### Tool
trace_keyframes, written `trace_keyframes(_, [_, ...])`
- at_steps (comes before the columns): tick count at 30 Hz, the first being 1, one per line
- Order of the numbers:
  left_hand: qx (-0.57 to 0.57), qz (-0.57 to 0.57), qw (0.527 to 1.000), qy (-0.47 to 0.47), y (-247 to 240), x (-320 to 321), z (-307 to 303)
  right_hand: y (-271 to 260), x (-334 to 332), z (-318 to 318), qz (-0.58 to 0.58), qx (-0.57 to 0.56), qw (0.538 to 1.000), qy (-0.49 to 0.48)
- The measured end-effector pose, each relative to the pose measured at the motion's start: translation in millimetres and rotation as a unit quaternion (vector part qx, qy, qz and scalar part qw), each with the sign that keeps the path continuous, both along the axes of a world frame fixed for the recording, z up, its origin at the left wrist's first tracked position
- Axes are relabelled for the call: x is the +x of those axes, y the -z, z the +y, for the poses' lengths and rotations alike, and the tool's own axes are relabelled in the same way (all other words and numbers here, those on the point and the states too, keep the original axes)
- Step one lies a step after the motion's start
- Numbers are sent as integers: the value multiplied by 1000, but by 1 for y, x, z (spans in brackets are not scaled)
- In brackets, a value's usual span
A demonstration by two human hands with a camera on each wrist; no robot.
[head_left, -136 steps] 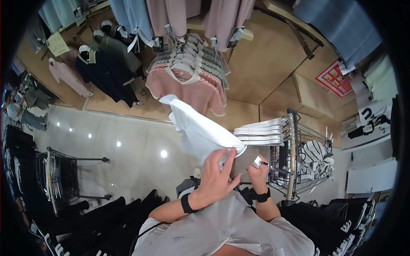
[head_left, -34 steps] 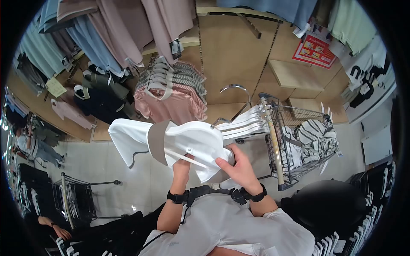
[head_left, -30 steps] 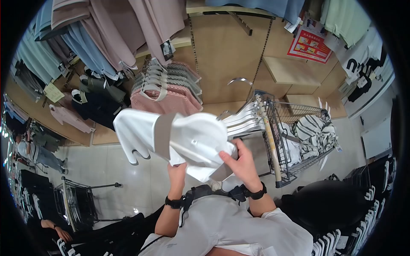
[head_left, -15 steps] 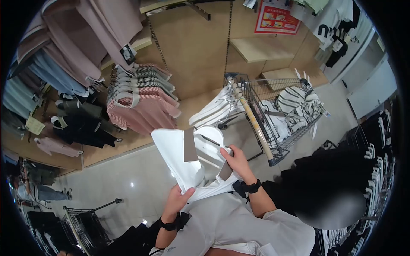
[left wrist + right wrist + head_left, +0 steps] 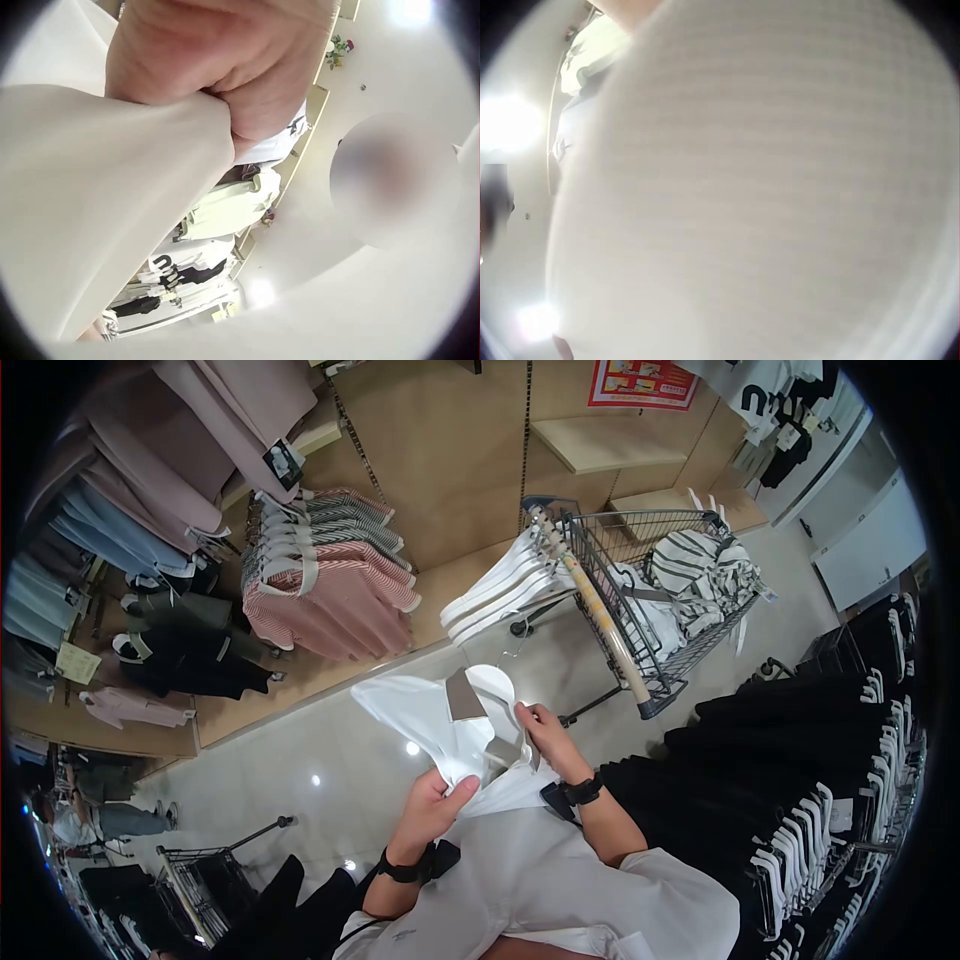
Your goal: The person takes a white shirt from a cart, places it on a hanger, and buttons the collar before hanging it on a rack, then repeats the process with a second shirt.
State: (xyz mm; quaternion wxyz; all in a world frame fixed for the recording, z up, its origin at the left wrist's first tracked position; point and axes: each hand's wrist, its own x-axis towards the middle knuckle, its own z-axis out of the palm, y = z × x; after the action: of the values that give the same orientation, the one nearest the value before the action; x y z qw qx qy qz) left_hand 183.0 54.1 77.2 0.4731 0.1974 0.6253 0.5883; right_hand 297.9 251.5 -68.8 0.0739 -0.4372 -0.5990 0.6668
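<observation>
A white shirt (image 5: 405,710) with taupe bands is held in front of the body, bunched towards its lower end. A white hanger (image 5: 490,682) shows at its opening, its metal hook pointing away. My left hand (image 5: 428,810) pinches the shirt's near edge, thumb on top. In the left wrist view the same hand (image 5: 225,56) grips a fold of pale fabric (image 5: 105,187). On the other side my right hand (image 5: 552,742) holds the shirt where it lies against the hanger, fingers partly hidden. Pale cloth (image 5: 742,180) fills most of the right wrist view.
A shopping cart (image 5: 610,620) with striped garments (image 5: 700,575) stands ahead right, several white hangers (image 5: 500,595) hung at its handle. Pink shirts (image 5: 335,610) hang on the wall rack. Black garments (image 5: 720,770) hang at the right. A second cart (image 5: 200,880) stands at lower left.
The shirt, first seen from outside with the left hand flat over it, is now turned and held at both sides. Lately the view has swung right and down, and the shirt sits closer to the body.
</observation>
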Motion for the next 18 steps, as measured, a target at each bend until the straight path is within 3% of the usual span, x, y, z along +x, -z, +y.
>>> trace_keyframes(2, [47,-8,999,26,-6,5,2,16,6,-9,12,-31,999,-14])
trace_keyframes(4, [48,-4,999,25,-4,7,5,31,4,-15,48,-147,988,-18])
trace_keyframes(8, [63,9,998,15,7,9,7,40,7,-6,30,-180,979,-96])
trace_keyframes(11, [59,-65,995,-55,10,6,14,28,8,7,-38,-128,974,-181])
trace_keyframes(13, [50,-92,990,-96,9,5,21,8,12,8,-91,70,955,-272])
trace_keyframes(16, [51,-215,956,-192,12,5,18,-29,10,9,-41,79,950,-300])
trace_keyframes(18, [61,-221,954,-192,15,4,16,-17,9,5,-26,103,956,-272])
